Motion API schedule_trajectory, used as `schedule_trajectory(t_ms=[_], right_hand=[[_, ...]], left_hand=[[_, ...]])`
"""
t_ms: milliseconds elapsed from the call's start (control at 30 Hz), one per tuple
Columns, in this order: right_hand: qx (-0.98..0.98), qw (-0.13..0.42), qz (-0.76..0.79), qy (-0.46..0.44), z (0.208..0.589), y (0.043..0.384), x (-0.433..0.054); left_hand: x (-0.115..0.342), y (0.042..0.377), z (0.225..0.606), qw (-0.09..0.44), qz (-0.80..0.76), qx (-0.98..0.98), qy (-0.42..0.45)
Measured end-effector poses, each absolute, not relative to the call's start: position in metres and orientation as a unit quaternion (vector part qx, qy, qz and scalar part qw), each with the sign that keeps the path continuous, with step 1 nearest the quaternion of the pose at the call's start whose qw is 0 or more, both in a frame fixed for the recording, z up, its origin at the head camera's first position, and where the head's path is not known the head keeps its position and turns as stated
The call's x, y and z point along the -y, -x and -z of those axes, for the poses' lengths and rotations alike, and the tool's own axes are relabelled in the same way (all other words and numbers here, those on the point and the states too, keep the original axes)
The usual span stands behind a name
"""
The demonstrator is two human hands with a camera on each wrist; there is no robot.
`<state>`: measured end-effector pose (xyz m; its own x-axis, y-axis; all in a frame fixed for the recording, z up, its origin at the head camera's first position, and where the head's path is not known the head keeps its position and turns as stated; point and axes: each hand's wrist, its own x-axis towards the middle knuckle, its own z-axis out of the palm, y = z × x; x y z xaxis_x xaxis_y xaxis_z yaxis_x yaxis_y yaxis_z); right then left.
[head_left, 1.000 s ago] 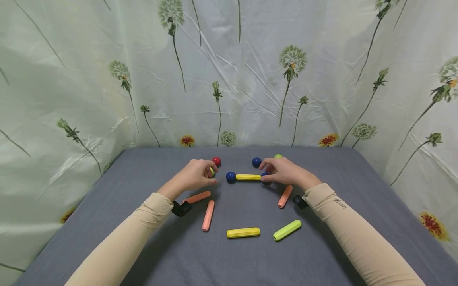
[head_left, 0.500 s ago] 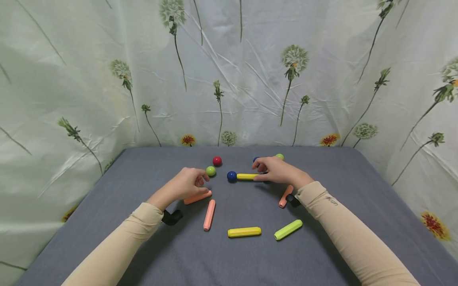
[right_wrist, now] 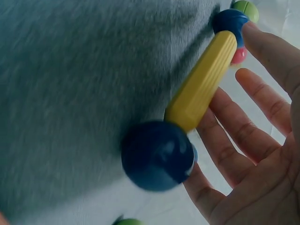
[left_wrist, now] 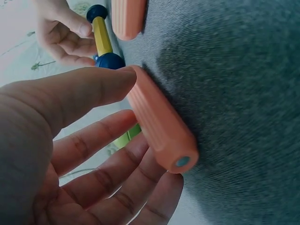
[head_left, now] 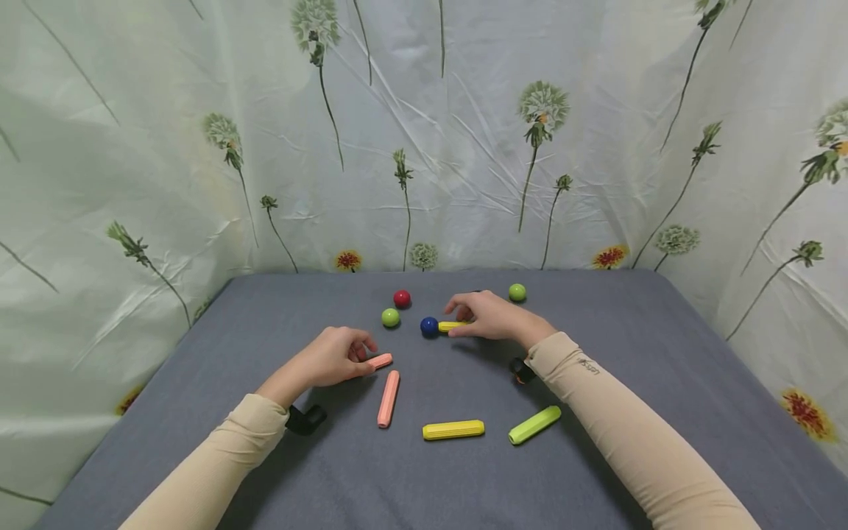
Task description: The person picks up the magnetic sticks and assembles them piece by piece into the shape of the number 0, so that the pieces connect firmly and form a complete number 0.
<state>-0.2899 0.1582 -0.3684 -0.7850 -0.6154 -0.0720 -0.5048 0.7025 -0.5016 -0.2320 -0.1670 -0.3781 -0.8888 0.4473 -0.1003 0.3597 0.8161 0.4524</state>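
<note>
My left hand is over a salmon ribbed rod lying on the cloth. Its thumb lies at the rod's far end and its loosely bent fingers reach along the other side; a firm hold does not show. My right hand hovers around a yellow rod, thumb and fingers spread on either side. A blue ball sits at each end of this rod: the left one is in plain sight, while the right one shows only in the right wrist view, being hidden by the hand in the head view.
Near the left hand are another salmon rod, a green ball and a red ball. Closer to me lie a yellow rod and a green rod. At the back right sits another green ball. A flowered curtain hangs behind.
My left hand has come back from the green ball toward me, down to the salmon rod. My right hand has slid leftward from the right blue ball along the yellow rod.
</note>
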Motion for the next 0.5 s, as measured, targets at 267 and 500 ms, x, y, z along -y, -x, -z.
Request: schedule_trajectory(t_ms=[267,500], right_hand=[[-0.912,0.125,0.245,0.306,0.375,0.296,-0.145],[-0.909,0.137,0.255,0.299,0.377,0.3,-0.134]], left_hand=[[0.167,0.227,0.381,0.096,-0.233,-0.946,-0.205],[0.171,0.226,0.385,0.082,-0.246,-0.943,-0.207]])
